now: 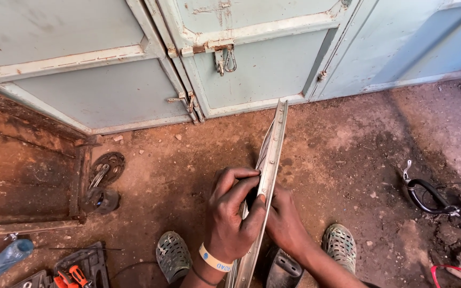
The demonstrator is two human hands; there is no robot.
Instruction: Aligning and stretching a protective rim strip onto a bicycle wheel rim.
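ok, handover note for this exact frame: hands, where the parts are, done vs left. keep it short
Left hand: gripping the bicycle rim from its left side, thumb pressed on the metal; yellow wristband on.
Right hand: on the rim's right side, partly hidden behind it.
Rim: stands on edge between both feet, top pointing toward the pale blue doors.
Nearby: tool case with orange-handled tools lower left, sprocket by the wooden ledge, black cable on the dirt to the right.
Done: rim is bare and steadied by both hands.
Left: whatever is being worked at the fingers; the spot itself is hidden.

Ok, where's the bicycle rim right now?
In the head view the bicycle rim stands edge-on at centre, gripped between the left hand and right hand, running from between the two sandals up toward the pale blue metal doors.
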